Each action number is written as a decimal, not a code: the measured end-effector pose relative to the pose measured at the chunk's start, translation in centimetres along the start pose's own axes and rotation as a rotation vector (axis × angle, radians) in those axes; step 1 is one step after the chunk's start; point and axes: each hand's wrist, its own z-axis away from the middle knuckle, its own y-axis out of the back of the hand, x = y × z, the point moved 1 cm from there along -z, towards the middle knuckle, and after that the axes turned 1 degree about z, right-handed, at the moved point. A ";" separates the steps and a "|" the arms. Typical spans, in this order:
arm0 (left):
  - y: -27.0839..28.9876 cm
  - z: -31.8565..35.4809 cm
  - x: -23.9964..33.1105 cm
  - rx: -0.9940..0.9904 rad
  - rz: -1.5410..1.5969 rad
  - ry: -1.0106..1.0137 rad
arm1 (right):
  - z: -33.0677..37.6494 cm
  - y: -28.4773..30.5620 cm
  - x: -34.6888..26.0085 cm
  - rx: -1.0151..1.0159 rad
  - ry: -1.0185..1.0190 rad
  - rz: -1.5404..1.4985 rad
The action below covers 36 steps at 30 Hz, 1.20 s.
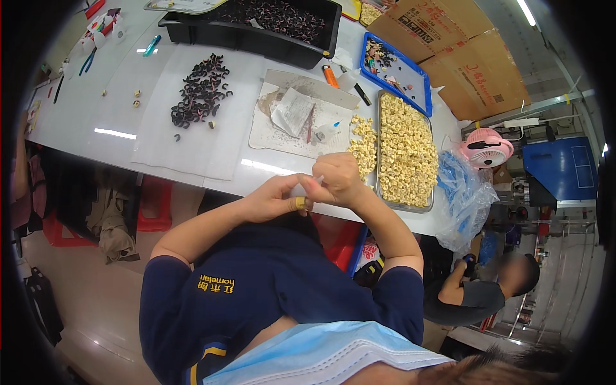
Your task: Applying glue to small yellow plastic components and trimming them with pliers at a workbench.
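Observation:
My left hand (273, 199) and my right hand (337, 179) meet just above the near edge of the white table (115, 109). Between the fingers of both hands sits a small pale piece (301, 187); what it is cannot be made out. A yellowish wrap covers one left fingertip. Just beyond my right hand lies a loose heap of small cream-coloured parts (364, 144), and beside it a metal tray (405, 151) full of the same parts.
A pile of dark curved parts (200, 90) lies on a white sheet at the left. A black bin (269, 25), a blue tray (394, 67), crumpled paper (292, 112), an orange lighter (330, 76), a pink fan (486, 146) and cardboard boxes (462, 51) surround them. Another person (481, 292) crouches lower right.

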 end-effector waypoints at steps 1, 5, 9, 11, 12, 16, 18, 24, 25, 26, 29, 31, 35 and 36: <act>-0.2 0.0 -0.1 0.059 0.001 0.049 | 0.0 0.0 0.1 -0.006 -0.038 -0.002; 0.9 -0.4 -0.7 0.147 0.140 0.064 | 0.1 0.3 0.7 -0.100 -0.261 -0.074; 0.7 -0.7 0.6 0.192 0.282 0.084 | 1.0 -0.4 1.7 0.027 -0.462 -0.273; 0.7 -0.7 0.7 0.193 0.305 0.088 | 0.9 -0.7 1.8 0.055 -0.478 -0.313; 0.7 -0.6 0.7 0.192 0.330 0.093 | 0.8 -0.7 1.7 0.055 -0.477 -0.313; 0.7 -0.6 0.7 0.195 0.386 0.090 | 0.7 -0.9 1.5 0.085 -0.523 -0.359; 0.6 -0.6 0.9 0.193 0.445 0.102 | 0.9 -1.0 1.8 0.097 -0.540 -0.384; 0.8 -0.7 1.0 0.164 0.499 0.086 | 1.5 -1.3 2.5 0.129 -0.662 -0.452; 0.9 -0.7 0.9 0.161 0.497 0.087 | 1.5 -1.3 2.5 0.142 -0.651 -0.448; 1.1 -0.7 0.7 0.177 0.467 0.076 | 1.5 -1.4 2.5 0.156 -0.640 -0.444; 1.3 -0.5 0.2 0.290 0.091 0.059 | 0.3 -1.4 0.8 0.167 -0.556 -0.401; 0.8 -0.4 0.2 0.462 -0.415 0.102 | 0.2 -1.7 0.7 0.141 -0.535 -0.157; 0.5 -0.9 -0.4 0.529 -0.834 -0.173 | -0.4 -1.8 -0.4 0.094 -0.450 0.147; 0.4 -1.0 -0.2 0.555 -0.844 -0.217 | -0.5 -1.8 -0.8 0.144 -0.424 0.135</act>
